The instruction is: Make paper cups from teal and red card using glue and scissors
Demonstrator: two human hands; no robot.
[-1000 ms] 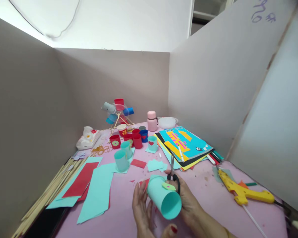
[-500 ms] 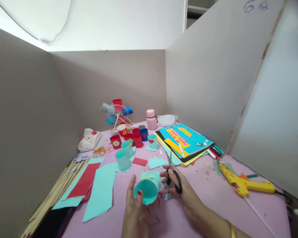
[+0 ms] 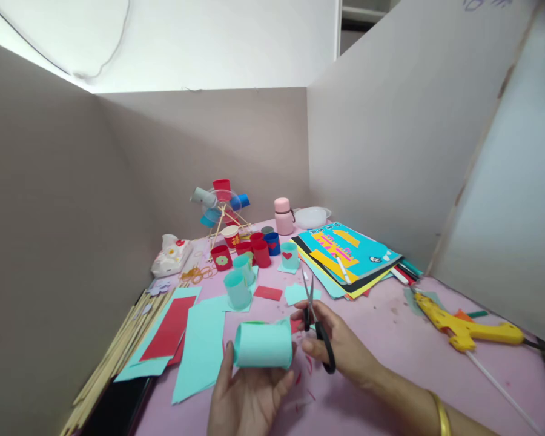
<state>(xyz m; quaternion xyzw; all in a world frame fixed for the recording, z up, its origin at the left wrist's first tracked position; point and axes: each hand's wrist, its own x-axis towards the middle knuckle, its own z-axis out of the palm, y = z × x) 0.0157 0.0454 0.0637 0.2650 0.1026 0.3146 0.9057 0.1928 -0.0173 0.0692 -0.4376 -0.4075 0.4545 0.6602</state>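
Observation:
In the head view, my left hand (image 3: 249, 393) grips a mint-green paper cup (image 3: 263, 345) from below, thumb and fingers at its two ends. The cup lies on its side, its smooth wall facing me. Just right of it, my right hand (image 3: 331, 339) has its fingers in the black handles of a pair of scissors (image 3: 312, 303). The blades point away from me and stand slightly apart, with nothing between them. Beyond the cup lie a red paper strip (image 3: 267, 293) and a mint paper scrap (image 3: 300, 294). Small red scraps lie on the pink table below the scissors.
Mint paper sheets (image 3: 200, 351) and wooden sticks (image 3: 113, 357) lie at left. Several finished cups (image 3: 261, 254) stand at the back, before a small wheel model (image 3: 222, 206). A yellow glue gun (image 3: 467, 324) lies at right, near a stack of coloured sheets (image 3: 345, 254).
My left hand has turned the cup from its open mouth facing me to lying sideways. The view has shifted slightly, and the scissors remain in my right hand.

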